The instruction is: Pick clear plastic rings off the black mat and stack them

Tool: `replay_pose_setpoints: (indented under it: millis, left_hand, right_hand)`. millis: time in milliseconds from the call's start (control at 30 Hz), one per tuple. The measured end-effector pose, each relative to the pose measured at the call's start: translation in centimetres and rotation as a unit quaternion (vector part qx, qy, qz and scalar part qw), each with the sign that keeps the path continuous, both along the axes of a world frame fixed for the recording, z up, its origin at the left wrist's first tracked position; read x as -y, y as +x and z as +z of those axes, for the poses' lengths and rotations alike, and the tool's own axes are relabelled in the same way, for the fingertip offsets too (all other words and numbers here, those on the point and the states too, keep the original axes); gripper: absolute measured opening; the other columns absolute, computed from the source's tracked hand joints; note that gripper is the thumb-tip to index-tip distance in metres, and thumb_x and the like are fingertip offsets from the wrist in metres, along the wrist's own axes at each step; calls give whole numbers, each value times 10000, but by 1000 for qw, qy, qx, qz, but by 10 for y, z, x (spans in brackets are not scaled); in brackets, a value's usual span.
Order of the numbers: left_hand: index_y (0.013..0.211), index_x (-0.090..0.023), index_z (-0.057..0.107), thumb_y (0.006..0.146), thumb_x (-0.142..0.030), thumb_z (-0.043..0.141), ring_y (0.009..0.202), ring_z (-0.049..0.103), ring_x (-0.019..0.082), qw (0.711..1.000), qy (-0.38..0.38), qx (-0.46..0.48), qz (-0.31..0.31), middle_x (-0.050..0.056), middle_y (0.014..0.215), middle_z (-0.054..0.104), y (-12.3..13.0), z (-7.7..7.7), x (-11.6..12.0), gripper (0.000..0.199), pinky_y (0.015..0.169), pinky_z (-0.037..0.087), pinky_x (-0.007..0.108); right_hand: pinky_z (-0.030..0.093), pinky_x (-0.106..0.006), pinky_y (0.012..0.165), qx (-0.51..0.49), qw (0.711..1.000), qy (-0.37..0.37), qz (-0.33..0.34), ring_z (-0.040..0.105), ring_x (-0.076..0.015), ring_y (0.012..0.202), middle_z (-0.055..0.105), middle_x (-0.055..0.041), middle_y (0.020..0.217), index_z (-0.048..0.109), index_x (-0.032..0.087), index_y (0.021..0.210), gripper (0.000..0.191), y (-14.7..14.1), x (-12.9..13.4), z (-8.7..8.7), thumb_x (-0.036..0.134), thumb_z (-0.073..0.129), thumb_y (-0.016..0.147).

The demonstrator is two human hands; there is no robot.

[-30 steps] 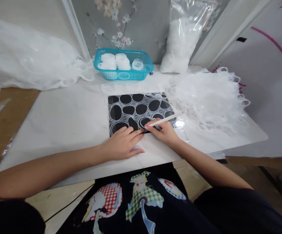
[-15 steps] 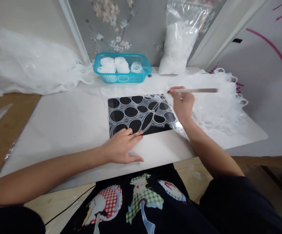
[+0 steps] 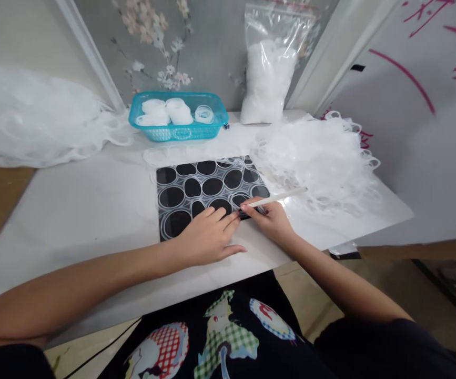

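Note:
A black sheet (image 3: 212,186) covered with translucent white rings joined in a web lies on the white tabletop. My left hand (image 3: 208,234) rests flat on its front edge, fingers stretched and thumb apart. Just right of those fingertips, my right hand (image 3: 269,216) pinches a slim pale stick, like a pen or tweezers (image 3: 281,197), over the front right part of the sheet. The stick points back to the right; its working tip is hidden by the fingers. Loose-looking rings (image 3: 240,200) lie on the sheet by the right fingertips.
A blue basket (image 3: 172,134) with stacks of white rings stands behind the sheet. A clear zip bag (image 3: 269,79) of white material leans at the back. White ring pieces are heaped at right (image 3: 318,163); a larger white bundle (image 3: 46,116) lies at left. A whiteboard (image 3: 409,173) borders the right side.
My right hand has come from the sheet's back right corner toward its front edge, near my left hand, still holding the stick. The ring strands stretched across the sheet now lie flatter. The view has shifted.

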State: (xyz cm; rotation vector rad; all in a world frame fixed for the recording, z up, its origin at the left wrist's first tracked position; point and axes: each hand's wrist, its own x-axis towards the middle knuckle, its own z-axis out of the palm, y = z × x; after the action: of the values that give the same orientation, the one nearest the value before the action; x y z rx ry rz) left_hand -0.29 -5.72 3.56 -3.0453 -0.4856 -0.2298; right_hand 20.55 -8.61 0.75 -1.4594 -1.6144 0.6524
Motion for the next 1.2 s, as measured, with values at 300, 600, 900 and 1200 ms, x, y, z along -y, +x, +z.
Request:
replay_pose_setpoints:
  millis: [300, 600, 900, 1200]
  left_hand:
    - [1255, -61, 580, 994, -577, 284, 986, 542, 266, 1000, 1, 2, 7, 133, 1287, 609, 3, -12, -1, 649, 788, 366, 374]
    - [1280, -62, 561, 992, -584, 282, 964, 540, 262, 999, -23, 13, 22, 125, 1294, 609, 3, -14, -5, 657, 780, 366, 378]
    - [1285, -77, 577, 919, -661, 411, 948, 534, 250, 997, -77, -8, 22, 120, 1322, 594, -1, -11, -8, 708, 806, 382, 380]
    - [1155, -88, 649, 993, -538, 352, 928, 551, 241, 994, 34, 101, -23, 109, 1200, 655, 25, 3, -17, 563, 762, 368, 352]
  right_hand:
    - [538, -332, 722, 4, 1000, -19, -10, 700, -222, 815, 753, -35, 871, 728, 235, 858, 171, -1, -1, -3, 370, 624, 874]
    - [552, -354, 766, 91, 995, 40, 12, 695, -234, 882, 748, -33, 906, 720, 239, 866, 172, -5, 7, -7, 300, 570, 921]
    - [483, -319, 687, 237, 942, 127, -199, 652, -206, 759, 723, -95, 858, 712, 174, 920, 269, 50, -49, 15, 244, 454, 948]
    - [512, -316, 746, 39, 990, 67, -122, 688, -222, 842, 747, -48, 885, 722, 189, 761, 239, 52, -14, 10, 345, 589, 884]
